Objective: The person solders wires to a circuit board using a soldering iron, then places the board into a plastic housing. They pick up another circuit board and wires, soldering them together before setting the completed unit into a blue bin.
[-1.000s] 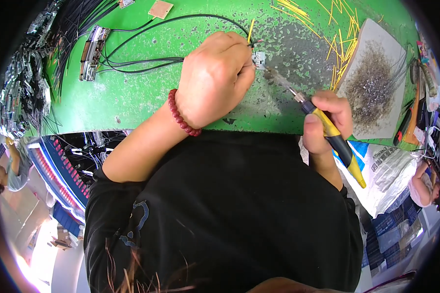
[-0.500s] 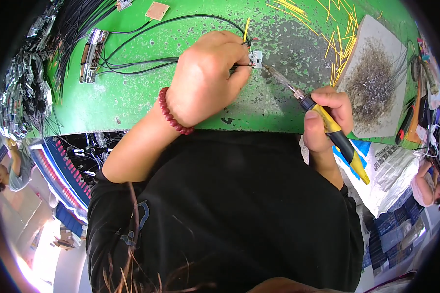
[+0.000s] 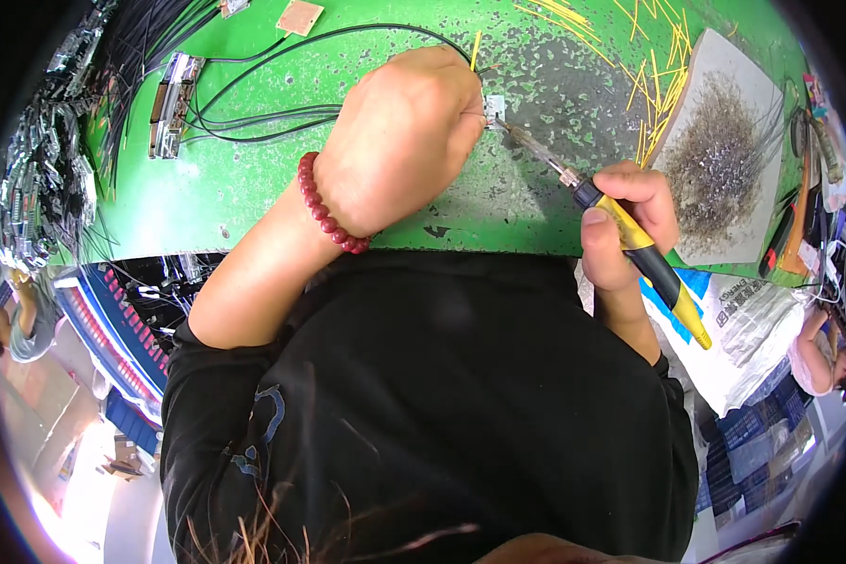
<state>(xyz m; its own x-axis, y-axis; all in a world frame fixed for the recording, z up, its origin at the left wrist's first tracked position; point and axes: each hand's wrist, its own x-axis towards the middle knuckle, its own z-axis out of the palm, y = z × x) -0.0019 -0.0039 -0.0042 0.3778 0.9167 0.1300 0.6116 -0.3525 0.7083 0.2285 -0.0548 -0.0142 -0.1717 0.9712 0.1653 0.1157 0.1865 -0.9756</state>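
My left hand (image 3: 406, 141), with a dark red bead bracelet (image 3: 321, 211) at its wrist, is closed at the fingertips over thin black cable (image 3: 263, 125). The fingertips press beside a small pale circuit board (image 3: 498, 105) on the green worktop and hide the cable's end. A yellow-and-black soldering iron (image 3: 665, 279) is gripped in my right hand (image 3: 627, 221). Its tip reaches the board's lower right edge; contact is too small to make out. One yellow strip (image 3: 476, 49) sticks up just beyond the left fingers.
A metal-cased part (image 3: 174, 105) lies at the cables' left end. Yellow strips (image 3: 663, 85) are scattered at far right, beside a grey-white pad (image 3: 724, 150) with dark residue. Black wires and shiny parts (image 3: 47, 160) crowd the left. A square tan board (image 3: 300, 17) sits at the back.
My left hand has rolled over slightly, so its thumb and fingertips show less. The iron's tip has shifted slightly left and up toward the board.
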